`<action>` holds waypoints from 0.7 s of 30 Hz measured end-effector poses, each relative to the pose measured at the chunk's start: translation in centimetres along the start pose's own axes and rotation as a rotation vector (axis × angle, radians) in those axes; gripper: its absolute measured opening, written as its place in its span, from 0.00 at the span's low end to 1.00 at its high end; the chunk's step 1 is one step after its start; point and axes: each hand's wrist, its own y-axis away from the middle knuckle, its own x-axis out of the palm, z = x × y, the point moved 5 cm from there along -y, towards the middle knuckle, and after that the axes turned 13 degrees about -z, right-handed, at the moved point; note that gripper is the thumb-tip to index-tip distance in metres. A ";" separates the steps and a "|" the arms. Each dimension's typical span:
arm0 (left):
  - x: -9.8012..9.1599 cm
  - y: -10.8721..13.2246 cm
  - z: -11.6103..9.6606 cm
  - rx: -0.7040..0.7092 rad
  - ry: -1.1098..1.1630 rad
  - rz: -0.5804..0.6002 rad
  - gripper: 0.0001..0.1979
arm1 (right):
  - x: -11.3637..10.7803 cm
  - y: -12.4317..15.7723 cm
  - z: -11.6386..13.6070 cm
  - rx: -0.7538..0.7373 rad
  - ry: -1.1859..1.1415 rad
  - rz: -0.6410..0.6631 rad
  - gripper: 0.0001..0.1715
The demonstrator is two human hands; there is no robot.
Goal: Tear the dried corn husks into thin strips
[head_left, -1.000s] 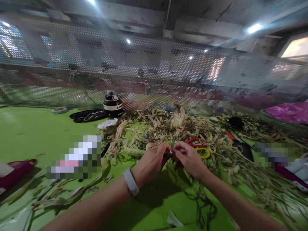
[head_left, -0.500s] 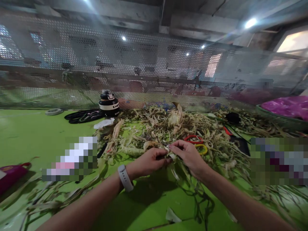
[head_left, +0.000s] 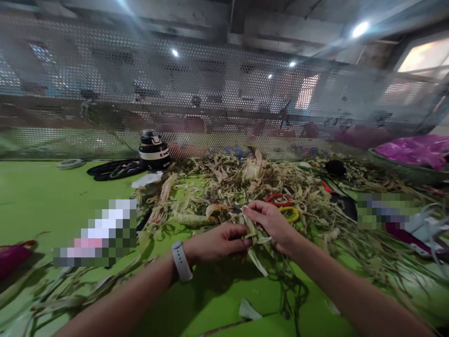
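Observation:
Pale green corn husk strips point(head_left: 257, 263) hang between my two hands over the green table point(head_left: 196, 299). My right hand point(head_left: 272, 223) pinches their upper end between thumb and fingers. From the left, my left hand point(head_left: 224, 241) closes thumb and fingers on the same strips lower down; a pale watch point(head_left: 182, 263) is on that wrist. Just beyond my right hand lie a red loop handle point(head_left: 279, 200) and a yellow loop handle point(head_left: 289, 214), perhaps of scissors. A heap of dry husks point(head_left: 224, 180) spreads behind both hands.
A black bottle point(head_left: 154, 150) stands at the back left beside a black strap-like item point(head_left: 114, 169) and a white tissue point(head_left: 147, 179). At right is a basin point(head_left: 396, 166) with a pink plastic bag point(head_left: 414, 150). A perforated metal screen point(head_left: 224, 103) borders the back.
My left hand has shifted slightly down along the husk strips, and they now hang longer below my hands. My right hand still pinches the top. The view has turned slightly right.

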 end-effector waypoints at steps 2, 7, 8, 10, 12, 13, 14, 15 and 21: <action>0.1 -0.1 0.1 -0.022 0.055 -0.007 0.14 | 0.0 -0.1 0.0 -0.001 0.022 0.002 0.20; 0.3 -0.3 1.0 -0.109 0.174 -0.096 0.14 | 0.3 -0.3 0.3 -0.115 0.104 0.040 0.18; 0.3 -0.4 1.1 -0.107 0.155 -0.103 0.16 | 0.3 -0.4 0.4 -0.155 0.114 0.033 0.18; 0.3 -0.5 1.3 -0.094 0.121 -0.139 0.18 | 0.1 -0.4 0.8 -0.230 0.140 0.003 0.18; -0.2 -0.7 1.2 -0.081 0.152 -0.235 0.19 | -0.5 -0.5 1.2 -0.300 0.204 -0.062 0.19; -0.5 -0.8 1.2 -0.074 0.186 -0.293 0.18 | -0.8 -0.5 1.5 -0.334 0.260 -0.094 0.20; -0.8 -0.8 1.1 -0.070 0.214 -0.346 0.18 | -0.9 -0.5 1.6 -0.359 0.326 -0.105 0.23; -1.1 -0.9 1.1 -0.072 0.228 -0.387 0.18 | -1.0 -0.5 1.6 -0.371 0.396 -0.092 0.25; -1.5 -1.0 1.0 -0.063 0.276 -0.405 0.19 | -0.4 -0.4 1.2 -0.495 0.589 -0.009 0.24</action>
